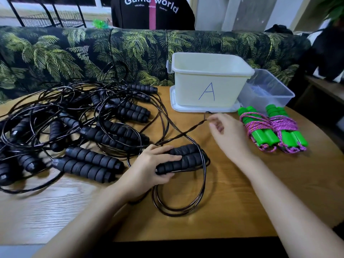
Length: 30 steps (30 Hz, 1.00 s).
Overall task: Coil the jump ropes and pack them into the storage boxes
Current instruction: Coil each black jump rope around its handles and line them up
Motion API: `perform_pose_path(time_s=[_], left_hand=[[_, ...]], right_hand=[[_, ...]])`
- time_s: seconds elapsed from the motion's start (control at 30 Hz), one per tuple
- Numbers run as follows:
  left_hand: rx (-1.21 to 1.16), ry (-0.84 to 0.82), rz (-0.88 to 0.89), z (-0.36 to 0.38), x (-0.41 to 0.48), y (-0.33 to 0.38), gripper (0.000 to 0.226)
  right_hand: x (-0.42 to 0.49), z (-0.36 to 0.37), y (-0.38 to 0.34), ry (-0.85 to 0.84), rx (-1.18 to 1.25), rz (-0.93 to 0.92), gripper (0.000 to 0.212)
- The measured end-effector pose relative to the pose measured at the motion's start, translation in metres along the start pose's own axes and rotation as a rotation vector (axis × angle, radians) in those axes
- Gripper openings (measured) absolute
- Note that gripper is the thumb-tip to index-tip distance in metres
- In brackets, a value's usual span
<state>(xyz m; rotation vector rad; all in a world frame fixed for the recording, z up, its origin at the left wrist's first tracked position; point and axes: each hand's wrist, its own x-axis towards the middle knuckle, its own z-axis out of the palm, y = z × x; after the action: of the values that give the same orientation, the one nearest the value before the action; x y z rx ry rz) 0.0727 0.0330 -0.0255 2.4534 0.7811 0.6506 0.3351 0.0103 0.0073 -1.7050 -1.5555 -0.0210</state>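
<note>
1. While lying side by side on the wooden tabletop (242,202), clasped by the left hand (154,166): two black foam handles (186,157) of one jump rope, at front centre.
2. Left grip closed on that pair, fingers laid over the top, thumb tucked against the near side.
3. Running from those handles: a thin black cord (178,209), looped in a doubled oval on the tabletop toward the viewer, then twisted together and stretched away to the upper right.
4. Pinching the far end of that twisted stretch: the right hand (229,135), blurred, grip narrowed to thumb and fingertips on the cord, just in front of the cream box.
5. Spread across the left half of the tabletop: a heap of black jump ropes (74,118), uncoiled, foam handles scattered, cords crossing in a tangle.
6. Behind the right hand: a cream box (210,84) marked with a blue letter A, open at the top, standing on a white lid (204,108); inside not visible.
7. Close against its right side, slightly farther back: a clear box (270,90), also open.
8. Right of the right hand, outside both boxes: two green-handled jump ropes (260,131), each with pink-purple cord wound round its handles, lying side by side.
9. Beyond the tabletop: a sofa (74,53) with a palm-leaf print, and behind it a person (152,13) in a black top with white lettering.
</note>
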Motion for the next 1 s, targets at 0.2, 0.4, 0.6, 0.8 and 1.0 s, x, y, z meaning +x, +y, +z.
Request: perform_pose_path(time_s=[0.2,0.4,0.6,0.8,1.0], left_hand=[[0.003,0.021,-0.011,0.005,-0.001,-0.001,0.048],[-0.167,0.116,0.000,0.001,-0.005,-0.001,0.047],[-0.183,0.187,-0.023,0.002,0.010,0.013,0.050],[-0.141,0.236,-0.089,0.013,0.021,0.018,0.052],[-0.142,0.271,-0.071,0.003,0.024,0.014,0.047]], right_hand=[[-0.081,-0.017,-0.020,-0.437,-0.130,-0.672,0.036],[-0.087,-0.035,0.034,-0.251,-0.300,-0.404,0.038],[-0.099,-0.030,0.013,-0.173,-0.223,-0.345,0.032],[-0.124,0.006,-0.042,-0.280,-0.318,-0.370,0.059],[-0.132,0.023,-0.055,-0.235,-0.314,-0.470,0.030]])
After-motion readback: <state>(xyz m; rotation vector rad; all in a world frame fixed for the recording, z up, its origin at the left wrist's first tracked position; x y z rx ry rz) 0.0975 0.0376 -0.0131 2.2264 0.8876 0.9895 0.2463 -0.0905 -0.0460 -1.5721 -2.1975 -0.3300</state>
